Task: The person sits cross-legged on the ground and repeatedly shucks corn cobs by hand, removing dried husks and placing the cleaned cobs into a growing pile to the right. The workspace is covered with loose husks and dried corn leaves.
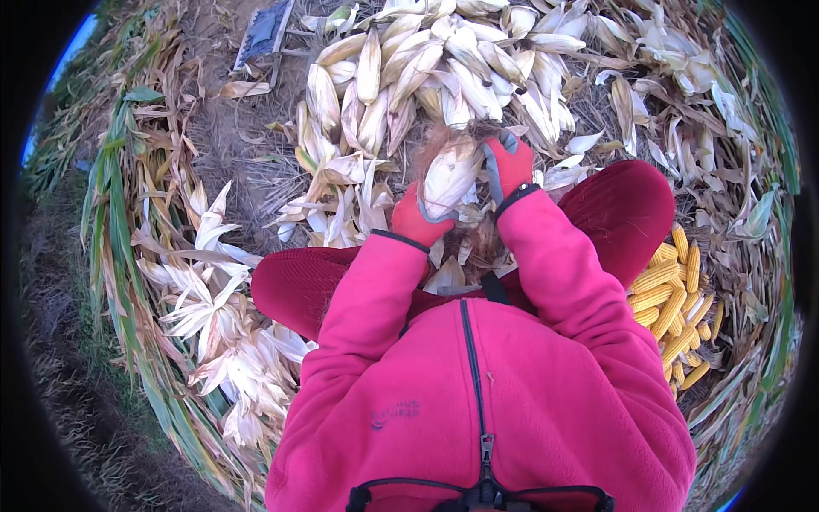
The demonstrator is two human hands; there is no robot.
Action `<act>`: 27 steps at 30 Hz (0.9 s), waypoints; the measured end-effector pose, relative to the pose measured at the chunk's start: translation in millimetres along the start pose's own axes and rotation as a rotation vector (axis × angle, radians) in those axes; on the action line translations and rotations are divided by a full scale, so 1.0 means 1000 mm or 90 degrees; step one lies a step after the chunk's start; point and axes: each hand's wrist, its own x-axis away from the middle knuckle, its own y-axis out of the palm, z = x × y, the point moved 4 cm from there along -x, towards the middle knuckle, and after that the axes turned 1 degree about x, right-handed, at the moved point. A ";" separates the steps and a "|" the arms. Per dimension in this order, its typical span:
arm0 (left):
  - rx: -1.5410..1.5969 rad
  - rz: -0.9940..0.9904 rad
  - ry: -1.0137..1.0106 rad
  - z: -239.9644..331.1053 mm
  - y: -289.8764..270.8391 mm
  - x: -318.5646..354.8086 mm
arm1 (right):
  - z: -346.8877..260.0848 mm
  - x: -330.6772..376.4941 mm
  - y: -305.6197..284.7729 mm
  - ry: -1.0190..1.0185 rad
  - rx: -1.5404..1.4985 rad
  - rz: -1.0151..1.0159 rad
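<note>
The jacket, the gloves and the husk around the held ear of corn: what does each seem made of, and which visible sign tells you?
Jacket: probably synthetic fleece, matte, with a soft, fuzzy surface.
Gloves: likely red fabric; smoother grey areas suggest a rubbery coating, though that is uncertain.
Husk: dried plant leaf, pale and papery, with fine lengthwise veins.
</note>
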 end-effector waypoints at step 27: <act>0.918 0.004 -0.327 -0.111 0.042 -0.062 | 0.008 0.068 0.072 0.507 -0.811 -0.481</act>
